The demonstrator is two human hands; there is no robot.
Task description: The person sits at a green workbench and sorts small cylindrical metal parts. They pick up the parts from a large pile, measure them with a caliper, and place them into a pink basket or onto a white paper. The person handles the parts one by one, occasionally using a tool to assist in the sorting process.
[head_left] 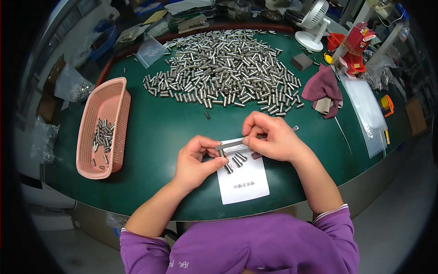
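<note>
Purple clothing (273,242) fills the near edge of the head view, and beyond it two bare forearms reach over the green surface (182,208). Both hands work close together above a white sheet of paper (246,194). The left hand (194,160) pinches a short metal pin (222,154) between thumb and fingers; the right hand (276,139) grips a flat grey strip (233,144) in a narrow pinch. The strip's far end lies at the pin's upper end, beside the left fingertips; whether metal touches metal is too small to tell.

To do this well, I judge the pin should be held firmly low on its side, leaving its end bare, while the strip is brought flat and square to it. Light, even pressure should serve better than force, since smooth round metal may roll or slip in the fingers. Fingertips want to stay off the strip's edge.

Three loose pins (237,161) lie on the paper just below the strip; lowering the wrists could knock them. Farther off spreads a large heap of similar pins (228,68), and a pink basket (119,132) at left holds a smaller batch.
</note>
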